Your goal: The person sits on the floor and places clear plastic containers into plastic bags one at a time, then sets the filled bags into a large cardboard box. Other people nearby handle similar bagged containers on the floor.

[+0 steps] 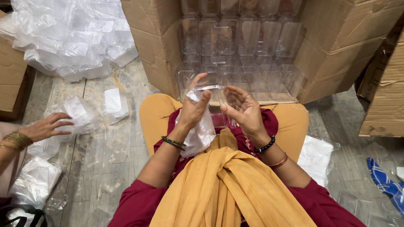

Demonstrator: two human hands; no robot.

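At the far left, another person's hand [45, 127] with gold bangles rests spread on a crumpled clear plastic bag [78, 112] on the wooden floor [109, 155], below a heap of plastic sheeting [71, 35]. In the middle, above the lap, the left hand [192, 110] is raised, its fingers and thumb closed on the left end of a small clear plastic container [211, 89], with a white plastic bag [201, 132] pinned under its palm and hanging down. The container lies crosswise, long axis left to right. The right hand [244, 111] faces it, half open with curled fingers, thumb near the container's right end; whether it grips is unclear. Just behind stands an open cardboard box [155, 38] packed with rows of identical clear containers [248, 40]. Right of the knee lies a white bag stack [314, 157].
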